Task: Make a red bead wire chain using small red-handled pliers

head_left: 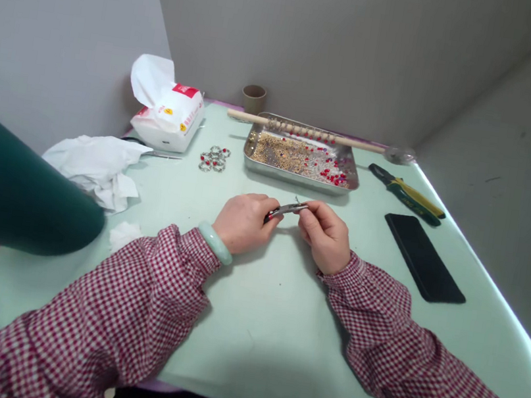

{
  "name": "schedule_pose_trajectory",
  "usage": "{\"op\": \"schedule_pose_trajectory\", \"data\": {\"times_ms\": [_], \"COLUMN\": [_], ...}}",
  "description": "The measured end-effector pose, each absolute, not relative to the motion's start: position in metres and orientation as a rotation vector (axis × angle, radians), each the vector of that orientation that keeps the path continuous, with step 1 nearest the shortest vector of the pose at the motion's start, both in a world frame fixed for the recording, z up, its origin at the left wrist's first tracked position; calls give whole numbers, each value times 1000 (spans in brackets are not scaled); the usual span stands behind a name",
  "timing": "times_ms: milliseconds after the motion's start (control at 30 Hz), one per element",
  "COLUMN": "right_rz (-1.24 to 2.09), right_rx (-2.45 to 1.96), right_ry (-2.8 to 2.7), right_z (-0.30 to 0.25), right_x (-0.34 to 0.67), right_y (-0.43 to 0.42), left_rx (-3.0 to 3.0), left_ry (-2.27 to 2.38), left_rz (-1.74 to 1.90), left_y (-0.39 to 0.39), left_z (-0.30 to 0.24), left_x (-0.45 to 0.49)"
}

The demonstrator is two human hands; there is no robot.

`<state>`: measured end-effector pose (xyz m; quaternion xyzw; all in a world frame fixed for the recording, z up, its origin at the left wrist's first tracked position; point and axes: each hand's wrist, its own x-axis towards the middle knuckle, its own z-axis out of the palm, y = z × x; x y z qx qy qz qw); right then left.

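My left hand (247, 221), with a pale green bangle (215, 243) at the wrist, is closed round a small pair of pliers (285, 211). Their metal jaws point right, towards my right hand (327, 235). The fingers of that hand are pinched together at the jaw tips. A tiny wire-like piece (297, 200) sticks up there; its lower part is hidden by the fingers and jaws. Beyond my hands stands a metal tray (293, 178) of gold, clear and red beads. Several finished-looking rings with red beads (214, 159) lie to its left.
A wooden rod (353, 143) strung with rings rests across the tray. To the right lie green-and-yellow pliers (410, 197) and a black flat slab (424, 257). Leftward are a tissue pack (172, 117), crumpled tissues (96, 164) and a large dark green cylinder (17, 188). A small cup (253, 100) stands behind.
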<state>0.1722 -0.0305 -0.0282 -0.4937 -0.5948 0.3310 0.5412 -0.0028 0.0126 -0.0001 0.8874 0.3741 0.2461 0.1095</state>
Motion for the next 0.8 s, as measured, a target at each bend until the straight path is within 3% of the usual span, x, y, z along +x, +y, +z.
{"op": "schedule_pose_trajectory", "data": {"times_ms": [800], "right_rz": [1001], "right_rx": [-963], "right_ry": [-1290], "right_z": [-28], "right_x": [172], "right_y": [-31], "left_rx": [2365], "left_ry": [925], "left_rz": [723], "left_y": [12], "left_z": [5], "left_x": [-2]}}
